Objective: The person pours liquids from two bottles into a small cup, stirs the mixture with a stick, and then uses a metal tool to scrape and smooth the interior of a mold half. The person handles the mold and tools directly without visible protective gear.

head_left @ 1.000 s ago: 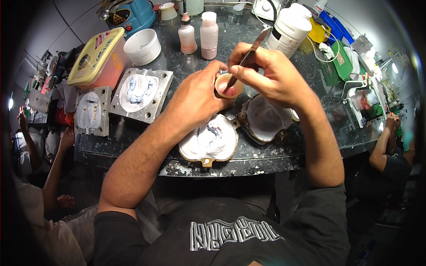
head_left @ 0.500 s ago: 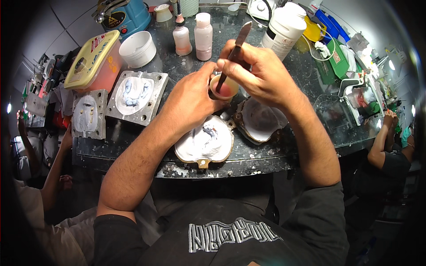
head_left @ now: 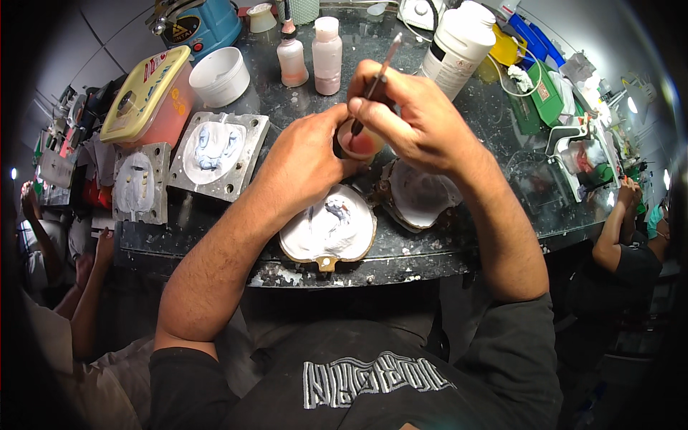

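Note:
My left hand [head_left: 315,147] is wrapped round a small cup [head_left: 360,145] with pink-red material inside. From above, my right hand [head_left: 412,118] grips a spatula [head_left: 391,54] with a dark handle; one end points up and the other dips into the cup. Just below my hands lies a round flask half [head_left: 351,240] filled with white plaster, with a bluish-grey dental impression in it. Another plaster-filled flask half [head_left: 419,197] sits under my right wrist. To the left are two square metal flask halves, one [head_left: 218,154] with a bluish arch shape, the other [head_left: 140,183] with small tooth-like pieces.
A yellow-lidded tub [head_left: 147,97], a white bowl [head_left: 220,77], two pinkish bottles [head_left: 327,57] and a large white bottle [head_left: 457,46] stand beyond my hands. A blue machine [head_left: 197,29] is far left; a green box [head_left: 542,97] is right. Other people sit at both sides.
The spatula has turned in my right hand, so its upper end looks narrower. My left hand still holds the cup in nearly the same place.

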The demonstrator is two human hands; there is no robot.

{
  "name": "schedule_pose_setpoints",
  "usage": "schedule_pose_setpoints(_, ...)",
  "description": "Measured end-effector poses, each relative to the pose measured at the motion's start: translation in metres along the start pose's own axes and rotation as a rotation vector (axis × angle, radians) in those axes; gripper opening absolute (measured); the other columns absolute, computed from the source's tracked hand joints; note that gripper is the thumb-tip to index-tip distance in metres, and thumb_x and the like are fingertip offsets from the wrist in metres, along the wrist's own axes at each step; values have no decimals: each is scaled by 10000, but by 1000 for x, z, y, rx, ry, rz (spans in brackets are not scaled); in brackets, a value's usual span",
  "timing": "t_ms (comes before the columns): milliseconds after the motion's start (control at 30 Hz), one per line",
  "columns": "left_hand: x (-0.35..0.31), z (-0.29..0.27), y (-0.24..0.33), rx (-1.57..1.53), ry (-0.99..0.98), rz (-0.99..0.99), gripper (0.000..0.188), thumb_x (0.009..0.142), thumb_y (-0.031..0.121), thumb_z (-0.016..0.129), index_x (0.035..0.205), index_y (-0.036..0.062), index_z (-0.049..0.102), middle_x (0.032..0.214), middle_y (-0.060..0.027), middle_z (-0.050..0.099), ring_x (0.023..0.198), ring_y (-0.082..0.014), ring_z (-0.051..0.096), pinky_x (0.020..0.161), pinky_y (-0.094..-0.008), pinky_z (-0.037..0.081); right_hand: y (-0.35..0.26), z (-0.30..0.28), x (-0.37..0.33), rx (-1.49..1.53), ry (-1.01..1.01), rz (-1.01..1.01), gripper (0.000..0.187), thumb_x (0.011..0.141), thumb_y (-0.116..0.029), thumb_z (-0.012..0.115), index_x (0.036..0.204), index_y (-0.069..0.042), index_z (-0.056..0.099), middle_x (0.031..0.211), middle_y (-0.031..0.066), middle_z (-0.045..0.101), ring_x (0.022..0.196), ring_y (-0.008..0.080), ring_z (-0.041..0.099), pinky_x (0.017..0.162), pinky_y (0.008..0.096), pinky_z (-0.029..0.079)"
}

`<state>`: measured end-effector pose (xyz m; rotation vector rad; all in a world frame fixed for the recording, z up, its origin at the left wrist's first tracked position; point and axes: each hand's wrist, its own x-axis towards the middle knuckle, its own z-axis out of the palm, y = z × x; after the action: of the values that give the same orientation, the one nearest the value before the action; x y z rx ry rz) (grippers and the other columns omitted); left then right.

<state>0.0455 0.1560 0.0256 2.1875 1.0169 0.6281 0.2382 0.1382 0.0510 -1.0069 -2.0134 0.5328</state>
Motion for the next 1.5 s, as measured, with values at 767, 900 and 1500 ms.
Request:
schedule_pose_setpoints(767, -2, 0, 2, -8, -4, 0, 497, 764, 119, 787, 1225, 22, 628, 1075, -172, 723, 1016, -312, 706, 913, -387, 528, -5, -13, -3, -71, -103, 142, 195, 1016, -200, 588, 967, -11, 573, 710, 80, 568, 653, 174, 550, 632, 340, 447)
schedule_pose_setpoints(900, -1, 1, -5, -17, 5, 57, 485, 778, 154, 806, 1214, 33, 633, 1068, -161, 726, 1009, -310, 704, 906, -388, 528, -10, -14, -1, -198, 0, 28, 216, 993, -235, 610, 1038, -26, 637, 752, 165, 684, 713, 330, 702, 648, 416, 522)
schedule_pose_setpoints(1500, -2, 2, 0, 0, 0, -5, 479, 779, 165, 812, 1206, 50, 628, 1032, -169, 722, 995, -317, 706, 877, -396, 533, -11, -12, -9, -76, -42, 86, 213, 1007, -225, 598, 1022, -12, 591, 776, 160, 679, 737, 344, 689, 681, 423, 518)
